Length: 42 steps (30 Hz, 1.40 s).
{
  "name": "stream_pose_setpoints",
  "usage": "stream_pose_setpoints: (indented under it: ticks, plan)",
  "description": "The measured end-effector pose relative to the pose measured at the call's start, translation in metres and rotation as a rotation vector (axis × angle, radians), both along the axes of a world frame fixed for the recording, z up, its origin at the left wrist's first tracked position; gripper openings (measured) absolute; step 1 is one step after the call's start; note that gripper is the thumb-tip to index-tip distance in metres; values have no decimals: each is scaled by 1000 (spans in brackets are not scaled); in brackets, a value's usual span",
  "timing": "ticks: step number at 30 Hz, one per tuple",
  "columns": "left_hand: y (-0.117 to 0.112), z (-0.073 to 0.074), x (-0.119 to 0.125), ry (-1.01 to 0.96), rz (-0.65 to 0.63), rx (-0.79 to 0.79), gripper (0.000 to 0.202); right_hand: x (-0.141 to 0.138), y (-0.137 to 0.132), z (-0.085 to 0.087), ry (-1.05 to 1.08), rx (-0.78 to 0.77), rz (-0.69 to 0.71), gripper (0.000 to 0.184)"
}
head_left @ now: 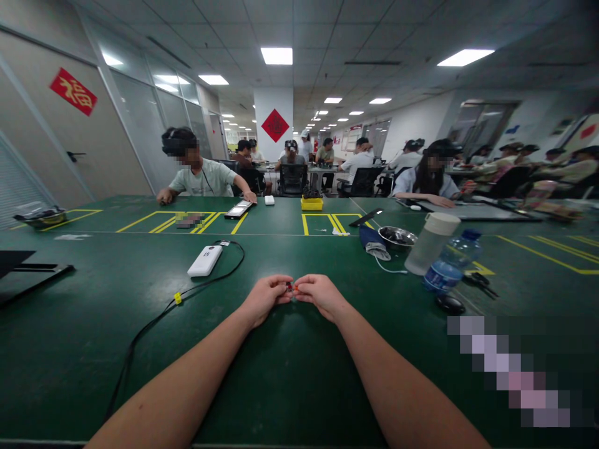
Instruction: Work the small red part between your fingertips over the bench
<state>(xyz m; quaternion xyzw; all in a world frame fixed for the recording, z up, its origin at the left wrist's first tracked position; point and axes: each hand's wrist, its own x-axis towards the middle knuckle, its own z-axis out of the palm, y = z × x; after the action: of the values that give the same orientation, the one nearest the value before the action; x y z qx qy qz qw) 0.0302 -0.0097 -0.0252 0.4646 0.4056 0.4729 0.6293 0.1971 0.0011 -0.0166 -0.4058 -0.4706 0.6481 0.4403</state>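
Observation:
My left hand [267, 298] and my right hand [322, 294] meet fingertip to fingertip above the green table [290, 380]. Each is closed in a pinch. A tiny dark red piece [289, 287] shows at the left fingertips, and a small orange-red piece [296, 287] at the right ones. They are too small and too covered by the fingers to name, and I cannot tell whether they are joined. Left of my hands lies a white power bank [206, 260] with a black cable [161, 313] running toward the near edge.
To the right stand a frosted bottle [429, 246], a blue-capped water bottle [452, 262], a metal bowl [397, 237] and a black mouse [450, 304]. A yellow bin [312, 204] sits at the far edge. Co-workers sit across the table, one reaching to a phone-like device [239, 209].

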Motion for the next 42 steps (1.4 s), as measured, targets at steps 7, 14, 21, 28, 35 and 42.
stream_pose_setpoints:
  ticks: [7, 14, 21, 28, 35, 42]
  plan:
    - [0, 1, 2, 14, 4, -5, 26, 0, -1, -2, 8, 32, 17, 12]
    - [0, 2, 1, -2, 21, -29, 22, 0, 1, -1, 37, 9, 13, 6]
    - [0, 4, 1, -17, 24, -44, 23, 0, 0, 0, 36, 7, 7, 5]
    - [-2, 5, 1, 9, 8, 2, 26, 0, 0, -1, 28, 21, 12, 8]
    - [-3, 5, 2, 22, 22, 1, 25, 1, -1, 0, 15, 28, 22, 10]
    - [-2, 4, 3, 11, 19, -2, 22, 0, -1, -1, 3, 45, 20, 12]
